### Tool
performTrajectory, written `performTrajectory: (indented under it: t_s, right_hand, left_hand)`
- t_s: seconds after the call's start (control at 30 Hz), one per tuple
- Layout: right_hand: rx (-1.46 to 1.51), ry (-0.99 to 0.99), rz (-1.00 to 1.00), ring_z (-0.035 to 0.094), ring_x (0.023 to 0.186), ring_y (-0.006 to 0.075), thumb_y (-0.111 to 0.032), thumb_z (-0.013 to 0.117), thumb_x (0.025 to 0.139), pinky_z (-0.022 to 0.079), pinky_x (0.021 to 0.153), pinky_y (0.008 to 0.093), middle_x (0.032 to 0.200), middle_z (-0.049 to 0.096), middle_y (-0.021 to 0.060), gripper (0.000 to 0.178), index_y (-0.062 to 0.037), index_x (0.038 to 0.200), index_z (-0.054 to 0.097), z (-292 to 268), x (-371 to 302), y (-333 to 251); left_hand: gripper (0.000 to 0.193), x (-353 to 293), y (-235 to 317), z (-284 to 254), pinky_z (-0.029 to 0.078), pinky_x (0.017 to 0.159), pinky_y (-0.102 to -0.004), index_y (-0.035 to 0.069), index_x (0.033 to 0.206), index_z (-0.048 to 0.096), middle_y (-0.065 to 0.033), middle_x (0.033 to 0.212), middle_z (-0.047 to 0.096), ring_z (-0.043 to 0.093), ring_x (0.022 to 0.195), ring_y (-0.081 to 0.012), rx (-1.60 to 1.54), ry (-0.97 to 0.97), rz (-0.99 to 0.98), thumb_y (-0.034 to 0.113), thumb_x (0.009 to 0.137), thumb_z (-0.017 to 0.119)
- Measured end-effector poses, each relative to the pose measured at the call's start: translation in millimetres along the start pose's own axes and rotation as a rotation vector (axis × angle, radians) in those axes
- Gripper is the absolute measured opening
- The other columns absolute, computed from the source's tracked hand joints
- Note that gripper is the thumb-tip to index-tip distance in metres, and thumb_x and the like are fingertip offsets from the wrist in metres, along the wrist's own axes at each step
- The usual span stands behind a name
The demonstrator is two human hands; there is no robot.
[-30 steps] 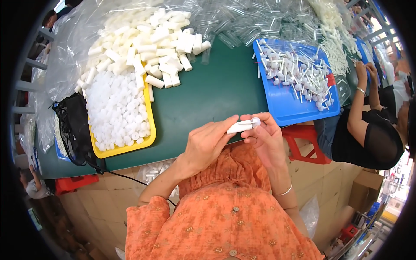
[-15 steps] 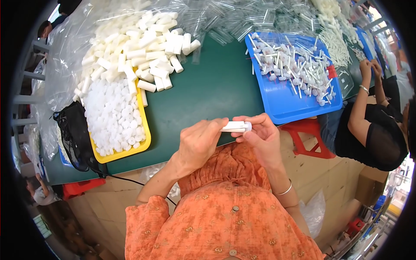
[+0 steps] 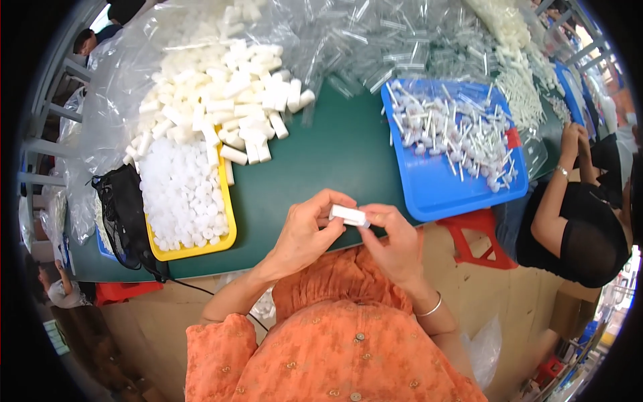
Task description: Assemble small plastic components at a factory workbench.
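In front of my waist, just over the table's near edge, both hands hold a small white cylinder (image 3: 349, 214) with a translucent cap-like piece at its right end. Thumb and fingers of my left hand (image 3: 305, 231) are closed on the left end. My right hand (image 3: 395, 244) pinches the right end. Fingertips partly cover the piece. To the left, a yellow tray (image 3: 232, 231) is filled with small white plastic caps (image 3: 184, 194). On the right, a blue tray (image 3: 442, 194) bears many thin white sticks with translucent round heads (image 3: 462, 127).
Off-white foam-like cylinders (image 3: 234, 87) are heaped behind the yellow tray, beside clear plastic sheeting (image 3: 114, 100). Clear tubes (image 3: 402, 43) cover the table's far side. A black mesh bag (image 3: 120, 214) lies at left. Red stool (image 3: 479, 238) and another person's arm (image 3: 556, 194) are at right.
The held cylinder has tilted, its right end now lower, and moved slightly left and down in the picture. My right hand has shifted left with it. The whole view has shifted a little.
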State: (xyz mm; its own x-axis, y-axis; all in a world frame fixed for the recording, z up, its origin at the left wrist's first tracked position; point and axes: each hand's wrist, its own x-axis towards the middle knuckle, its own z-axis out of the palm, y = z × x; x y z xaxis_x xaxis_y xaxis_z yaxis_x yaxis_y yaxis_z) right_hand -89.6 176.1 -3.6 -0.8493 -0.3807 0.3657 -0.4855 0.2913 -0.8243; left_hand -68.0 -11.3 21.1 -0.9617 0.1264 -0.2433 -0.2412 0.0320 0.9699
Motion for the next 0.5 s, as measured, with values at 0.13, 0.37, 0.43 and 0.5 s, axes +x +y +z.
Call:
performTrajectory:
  t_s: [0.13,0.37,0.43,0.5]
  right_hand:
    - [-0.214,-0.009,-0.182,0.063,0.087,0.0291,0.000,0.076,0.073,0.050,0.079,0.0391,0.101,0.066,0.0091,0.036,-0.0042,0.104,0.060,-3,13,-5]
    - [-0.327,-0.020,-0.211,0.061,0.089,0.0288,-0.005,0.073,0.077,0.048,0.078,0.0407,0.093,0.065,0.0083,0.023,-0.0038,0.097,0.062,-9,20,7]
    - [-0.298,-0.052,-0.245,0.061,0.088,0.0287,-0.006,0.072,0.078,0.048,0.078,0.0408,0.093,0.065,0.0085,0.021,-0.0041,0.096,0.062,3,17,5]
    - [-0.261,-0.116,-0.244,0.061,0.087,0.0292,-0.007,0.071,0.079,0.047,0.079,0.0409,0.093,0.065,0.0089,0.020,-0.0043,0.097,0.062,11,12,7]
  left_hand:
    - [0.018,8,4,-2,0.053,0.081,-0.0258,-0.002,0.110,0.057,-0.0074,0.104,0.065,0.063,0.094,-0.0111,-0.152,-0.032,-0.081,-0.002,0.093,0.050]
    - [0.022,116,62,-31,0.051,0.079,-0.0312,0.001,0.107,0.067,-0.0107,0.102,0.069,0.066,0.090,-0.0181,0.689,-0.088,0.361,0.005,0.086,0.060]
    - [0.024,171,61,-32,0.050,0.075,-0.0352,0.004,0.105,0.068,-0.0126,0.093,0.067,0.064,0.086,-0.0275,0.819,0.210,0.695,0.005,0.083,0.059]
    - [0.033,217,53,-34,0.048,0.080,-0.0418,0.009,0.110,0.067,-0.0132,0.095,0.062,0.059,0.095,-0.0309,1.102,0.255,0.749,0.005,0.078,0.062]
